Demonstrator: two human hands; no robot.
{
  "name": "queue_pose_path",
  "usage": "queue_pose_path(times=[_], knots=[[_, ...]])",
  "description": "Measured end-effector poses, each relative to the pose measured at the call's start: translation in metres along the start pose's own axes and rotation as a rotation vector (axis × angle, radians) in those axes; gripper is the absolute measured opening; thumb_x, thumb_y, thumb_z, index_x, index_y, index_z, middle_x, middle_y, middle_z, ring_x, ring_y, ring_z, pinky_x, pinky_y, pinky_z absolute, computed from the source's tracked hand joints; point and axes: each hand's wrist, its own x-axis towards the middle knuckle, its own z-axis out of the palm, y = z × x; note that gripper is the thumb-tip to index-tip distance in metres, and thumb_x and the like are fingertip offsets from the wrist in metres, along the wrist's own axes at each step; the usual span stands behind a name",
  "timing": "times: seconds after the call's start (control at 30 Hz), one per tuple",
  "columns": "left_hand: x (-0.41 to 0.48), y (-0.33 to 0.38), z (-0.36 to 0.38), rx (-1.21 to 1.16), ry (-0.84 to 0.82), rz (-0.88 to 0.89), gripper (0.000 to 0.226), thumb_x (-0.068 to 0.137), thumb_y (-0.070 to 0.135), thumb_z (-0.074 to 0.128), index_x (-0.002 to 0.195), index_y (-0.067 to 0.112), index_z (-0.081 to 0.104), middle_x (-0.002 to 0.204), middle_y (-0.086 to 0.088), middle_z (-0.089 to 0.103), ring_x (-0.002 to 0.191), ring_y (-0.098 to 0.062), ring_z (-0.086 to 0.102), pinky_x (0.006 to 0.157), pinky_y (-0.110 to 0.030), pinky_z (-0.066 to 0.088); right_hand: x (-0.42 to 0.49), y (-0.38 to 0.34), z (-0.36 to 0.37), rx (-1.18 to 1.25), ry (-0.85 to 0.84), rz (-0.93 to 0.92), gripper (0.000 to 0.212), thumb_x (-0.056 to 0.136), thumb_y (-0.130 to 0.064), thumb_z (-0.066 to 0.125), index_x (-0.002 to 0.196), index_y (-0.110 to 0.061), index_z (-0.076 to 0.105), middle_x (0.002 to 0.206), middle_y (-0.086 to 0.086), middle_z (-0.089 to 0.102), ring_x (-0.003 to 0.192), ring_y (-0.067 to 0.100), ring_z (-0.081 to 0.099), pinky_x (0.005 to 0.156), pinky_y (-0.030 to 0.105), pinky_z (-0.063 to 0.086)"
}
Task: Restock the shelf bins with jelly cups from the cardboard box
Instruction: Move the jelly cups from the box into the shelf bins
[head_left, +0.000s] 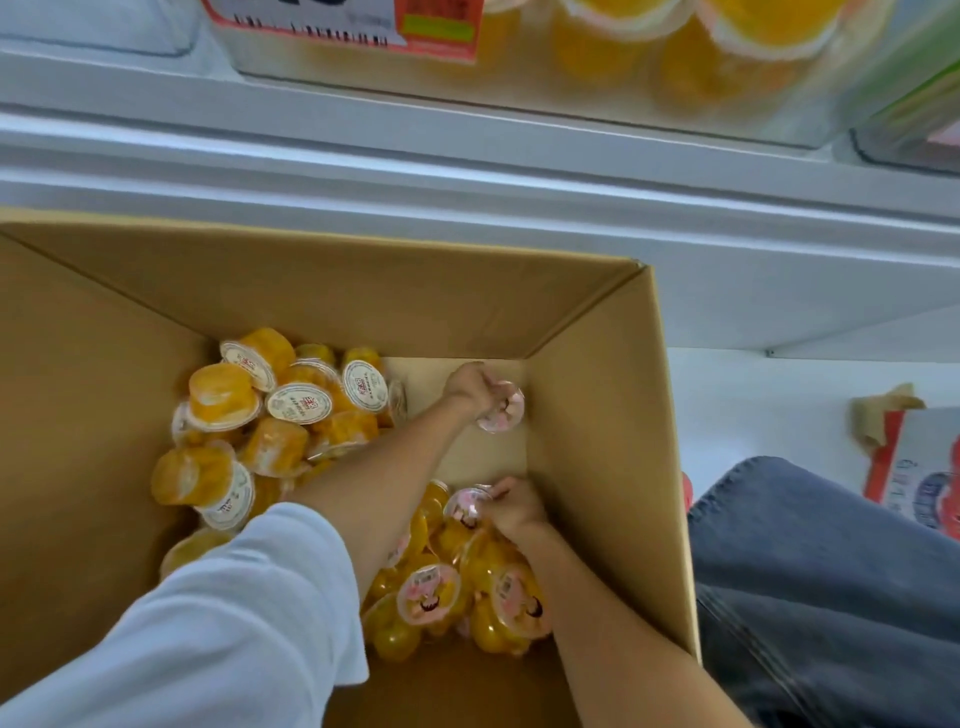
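Two pink-lidded cups are in hand, both low in the right end of the box (597, 415). The far cup (505, 411) sits against the far right corner, over bare cardboard floor. The near cup (466, 503) lies at the top of a heap of orange cups (431, 597) with the same pink lids. A second heap, the white-lidded cups (298, 402), fills the far left of the floor.

The left hand (470, 387) reaches long across the box, fingers curled round the far cup from above. The right hand (519, 512) is closed in a pinch on the rim of the near cup, lid turned up towards the camera (how either cup is tilted is too blurred to tell).

The cups are squat and round, so no long axis matters. What matters is direction: the bin (519, 85) lies up and ahead of both hands, past the box's far wall and above the white shelf (467, 171). It already holds orange cups (701, 62). Both hands are well below the box rim, so the next move looks like a lift straight up to clear the wall, then forward. The left hand is the nearer to the bin and would likely arrive first.

Right of the box are a denim-clad knee (831, 571) and, beyond it, a printed carton (919, 467).
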Motion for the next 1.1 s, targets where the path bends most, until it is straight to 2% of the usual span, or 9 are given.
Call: queue_pose_path(times=[0.17,0.33,0.5,0.6,0.67,0.73,0.83,0.93,1.1], knots=[[0.002,-0.014,0.007,0.1,0.068,-0.111,0.054,0.071,0.025,0.083,0.111,0.006,0.053,0.111,-0.006,0.061,0.105,-0.024,0.061,0.089,-0.031,0.052,0.003,0.0,0.002,0.061,0.025,0.02,0.03,0.084,-0.014,0.07,0.069,-0.023,0.046,0.097,0.005,0.063,0.092,0.018,0.059,0.081,0.026,0.047],[-0.005,-0.02,-0.001,0.22,0.002,-0.097,0.029,0.079,0.011,0.075,0.107,0.003,0.07,0.11,-0.011,0.07,0.093,-0.017,0.064,0.089,-0.03,0.055,0.004,-0.003,-0.002,0.098,0.115,-0.015,0.031,0.083,-0.012,0.069,0.066,-0.023,0.045,0.094,0.007,0.063,0.091,0.023,0.063,0.082,0.031,0.051],[-0.036,-0.005,-0.044,0.387,0.106,-0.02,0.025,0.086,0.004,0.062,0.11,0.004,0.067,0.112,-0.01,0.067,0.108,-0.025,0.062,0.087,-0.03,0.049,-0.008,-0.025,-0.021,0.124,0.228,-0.109,0.033,0.086,-0.019,0.07,0.067,-0.019,0.043,0.1,0.014,0.067,0.097,0.03,0.064,0.081,0.032,0.047],[-0.062,0.001,-0.078,0.218,0.095,-0.009,0.009,0.088,-0.003,0.055,0.089,0.005,0.059,0.085,-0.016,0.06,0.08,-0.029,0.062,0.082,-0.04,0.056,-0.028,-0.046,-0.038,0.119,0.269,-0.234,0.027,0.088,-0.021,0.068,0.074,-0.016,0.045,0.09,0.01,0.063,0.088,0.027,0.06,0.074,0.029,0.044],[-0.086,0.01,-0.099,-0.002,0.095,-0.038,0.009,0.093,-0.003,0.049,0.096,0.004,0.053,0.076,-0.012,0.052,0.061,-0.023,0.056,0.06,-0.035,0.056,-0.048,-0.06,-0.052,0.108,0.294,-0.343,0.028,0.089,-0.02,0.066,0.073,-0.018,0.043,0.085,0.006,0.06,0.085,0.027,0.062,0.075,0.035,0.049],[-0.12,0.025,-0.114,-0.148,0.097,-0.018,0.015,0.096,0.002,0.046,0.11,0.008,0.048,0.086,-0.011,0.052,0.06,-0.017,0.053,0.058,-0.029,0.056,-0.073,-0.076,-0.071,0.08,0.332,-0.462,0.022,0.09,-0.019,0.062,0.079,-0.016,0.044,0.084,0.006,0.061,0.084,0.029,0.062,0.073,0.039,0.05],[-0.171,0.048,-0.131,-0.21,0.08,0.085,0.04,0.096,0.014,0.048,0.135,0.022,0.04,0.117,-0.008,0.05,0.076,-0.021,0.058,0.075,-0.036,0.059,-0.119,-0.099,-0.106,-0.013,0.421,-0.671,0.008,0.095,-0.018,0.054,0.1,-0.013,0.049,0.088,0.004,0.062,0.08,0.022,0.057,0.066,0.03,0.04],[-0.22,0.073,-0.142,-0.035,0.099,0.291,0.035,0.094,0.024,0.053,0.129,0.023,0.05,0.121,-0.006,0.059,0.077,-0.019,0.062,0.069,-0.029,0.059,-0.163,-0.122,-0.141,-0.107,0.55,-0.89,0.036,0.097,-0.024,0.051,0.132,-0.015,0.054,0.108,0.003,0.069,0.097,0.018,0.064,0.082,0.031,0.05],[-0.277,0.13,-0.157,0.171,0.354,0.701,0.037,0.09,0.045,0.056,0.123,0.03,0.062,0.111,0.008,0.066,0.093,-0.017,0.065,0.069,-0.03,0.051,-0.233,-0.159,-0.196,0.064,0.753,-1.117,0.029,0.099,-0.022,0.05,0.122,-0.016,0.066,0.101,0.002,0.072,0.085,0.018,0.065,0.074,0.024,0.044]])
